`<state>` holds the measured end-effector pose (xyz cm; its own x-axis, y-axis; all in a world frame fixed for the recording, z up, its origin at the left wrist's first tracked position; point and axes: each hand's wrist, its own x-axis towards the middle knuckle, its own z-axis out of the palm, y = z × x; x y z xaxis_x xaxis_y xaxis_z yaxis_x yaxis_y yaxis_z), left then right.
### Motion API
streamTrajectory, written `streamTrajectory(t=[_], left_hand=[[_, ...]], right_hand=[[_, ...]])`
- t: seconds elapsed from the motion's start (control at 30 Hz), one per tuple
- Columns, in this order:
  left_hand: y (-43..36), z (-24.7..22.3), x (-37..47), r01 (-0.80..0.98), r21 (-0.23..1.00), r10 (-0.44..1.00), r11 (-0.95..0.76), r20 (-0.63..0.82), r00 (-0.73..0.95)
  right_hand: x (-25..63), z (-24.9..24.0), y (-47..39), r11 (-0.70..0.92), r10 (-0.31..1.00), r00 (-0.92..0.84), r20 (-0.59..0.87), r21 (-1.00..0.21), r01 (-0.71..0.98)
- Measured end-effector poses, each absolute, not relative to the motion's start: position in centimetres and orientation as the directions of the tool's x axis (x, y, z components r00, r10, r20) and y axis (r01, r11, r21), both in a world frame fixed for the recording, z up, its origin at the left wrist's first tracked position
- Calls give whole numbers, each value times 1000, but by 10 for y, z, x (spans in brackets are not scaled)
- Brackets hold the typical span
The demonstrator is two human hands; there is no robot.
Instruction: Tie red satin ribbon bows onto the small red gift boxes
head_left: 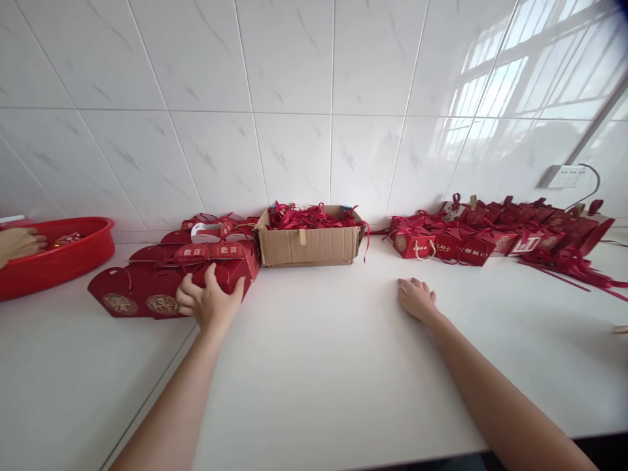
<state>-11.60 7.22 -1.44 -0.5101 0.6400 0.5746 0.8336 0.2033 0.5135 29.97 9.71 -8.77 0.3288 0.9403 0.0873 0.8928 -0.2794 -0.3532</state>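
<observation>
My left hand (pixel 210 297) grips a red gift box (pixel 229 273) at the right end of a row, thumb on its right side and fingers over its front. Neighbouring red gift boxes (pixel 137 288) stand against it, with round gold prints and slotted top flaps; more are packed behind. My right hand (pixel 417 299) rests on the white table (pixel 318 366) with its fingers loosely bent and apart, holding nothing. Between and beyond my hands stands an open cardboard box (pixel 314 247) full of dark red ribbons (pixel 307 217).
Small red boxes (pixel 461 243) with ribbons and cord handles line the wall at right, near loose red ribbon (pixel 574 265). At far left, another person's hand (pixel 22 243) reaches into a red basin (pixel 93 239). A socket (pixel 564 176) sits on the tiled wall (pixel 294 157).
</observation>
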Motion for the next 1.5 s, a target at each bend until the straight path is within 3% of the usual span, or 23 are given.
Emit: streamTrajectory(t=[0.27, 0.4, 0.5, 0.7, 0.93, 1.23, 1.5], left_hand=[[69, -10, -106, 909, 413, 698, 51, 636, -329], [61, -25, -65, 884, 359, 738, -301, 674, -23], [54, -44, -36, 729, 449, 774, -517, 609, 174], [57, -67, -24, 736, 525, 901, -427, 315, 297], [56, -65, -19, 773, 437, 881, -460, 334, 336], [58, -66, -18, 789, 377, 863, -485, 355, 361], [61, -65, -23, 777, 412, 873, -477, 322, 365]], right_hand=[[288, -85, 97, -168, 948, 269, 171, -449, 877], [280, -86, 98, -52, 960, 185, 208, -517, 854], [280, -86, 99, -23, 957, 189, 221, -591, 806], [276, -74, 124, -88, 928, 336, 159, -784, 615], [260, -38, 183, -11, 911, 396, 114, -954, 299], [242, -27, 199, 184, 924, 331, 191, -981, 55], [262, 13, 184, 330, 845, 451, 286, -944, -19]])
